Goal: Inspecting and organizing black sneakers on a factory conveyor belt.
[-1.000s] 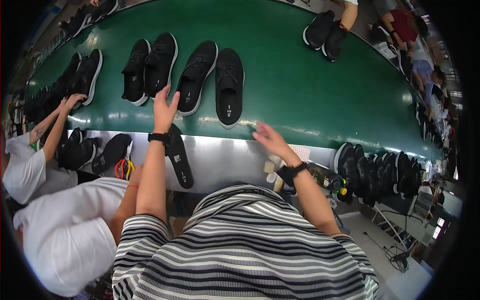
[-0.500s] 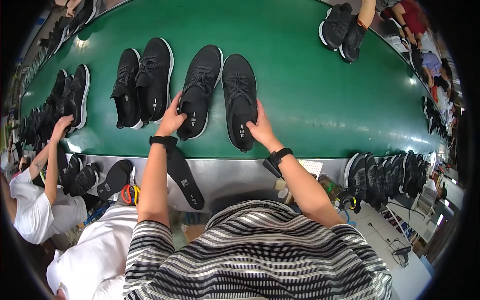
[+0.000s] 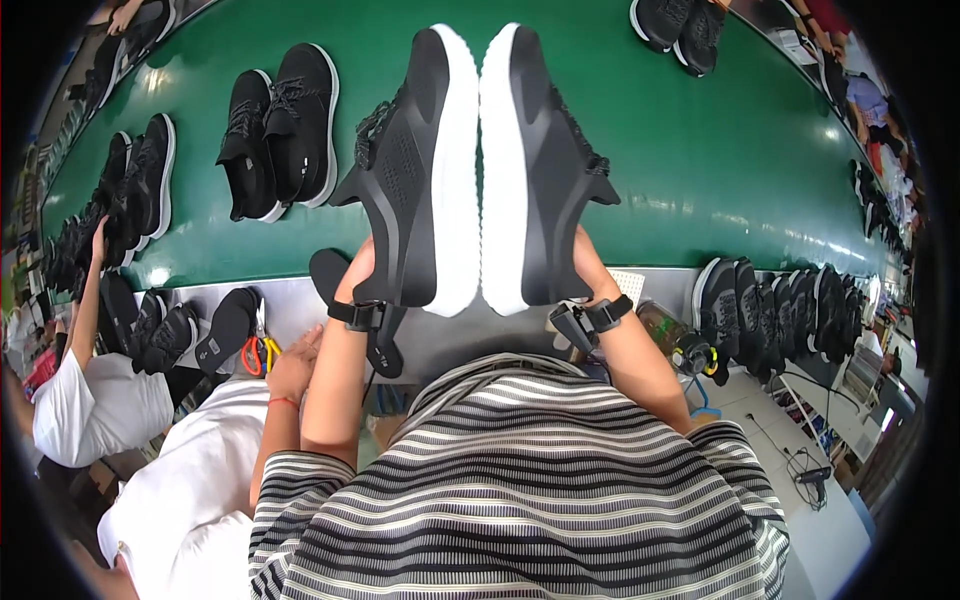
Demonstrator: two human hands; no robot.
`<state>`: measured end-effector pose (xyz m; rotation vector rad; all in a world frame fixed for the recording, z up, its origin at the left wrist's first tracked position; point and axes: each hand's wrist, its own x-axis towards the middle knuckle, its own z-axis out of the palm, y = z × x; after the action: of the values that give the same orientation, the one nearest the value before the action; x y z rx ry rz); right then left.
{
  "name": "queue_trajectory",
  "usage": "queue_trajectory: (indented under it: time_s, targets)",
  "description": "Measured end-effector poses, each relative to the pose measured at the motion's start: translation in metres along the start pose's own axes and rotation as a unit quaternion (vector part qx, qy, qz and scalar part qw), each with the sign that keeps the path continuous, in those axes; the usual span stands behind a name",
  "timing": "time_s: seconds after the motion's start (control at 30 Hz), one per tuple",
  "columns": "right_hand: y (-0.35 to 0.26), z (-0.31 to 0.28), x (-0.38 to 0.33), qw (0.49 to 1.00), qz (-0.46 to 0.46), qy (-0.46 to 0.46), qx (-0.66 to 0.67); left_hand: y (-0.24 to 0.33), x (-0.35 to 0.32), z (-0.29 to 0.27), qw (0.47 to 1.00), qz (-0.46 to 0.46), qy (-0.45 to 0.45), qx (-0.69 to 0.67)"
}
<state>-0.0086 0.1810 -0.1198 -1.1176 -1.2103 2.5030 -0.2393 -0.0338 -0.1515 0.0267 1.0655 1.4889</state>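
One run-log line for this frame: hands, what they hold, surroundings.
left hand: holds left black white-soled sneaker | right hand: holds right black white-soled sneaker | soles: together, raised | below: green conveyor belt

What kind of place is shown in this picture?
Probably a shoe factory line: a long green conveyor belt carries pairs of black shoes, and more shoes stand in rows beside seated workers.

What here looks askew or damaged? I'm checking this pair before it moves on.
Nothing stands out. The left hand and right hand hold the two black shoes up sole to sole, white soles level and matching, above the green belt. No tear or stain shows.
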Motion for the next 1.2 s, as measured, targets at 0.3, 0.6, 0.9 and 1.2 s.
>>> queue_trajectory:
  time_s: [0.3,0.6,0.9,1.2]
  targets:
    - [-0.014,0.008,-0.055,0.964,0.009,-0.049,0.261,0.009,-0.042,0.054,0.990,0.019,0.029,-0.137]
    - [-0.042,0.020,-0.093,0.941,-0.330,0.069,0.009,0.035,-0.070,0.120,0.944,0.285,0.045,0.159]
    - [-0.059,0.013,-0.098,0.779,-0.554,0.137,-0.262,0.036,-0.075,0.139,0.749,0.529,0.061,0.393]
    - [-0.069,0.018,-0.102,0.796,-0.537,0.128,-0.247,0.046,-0.082,0.158,0.738,0.530,0.077,0.410]
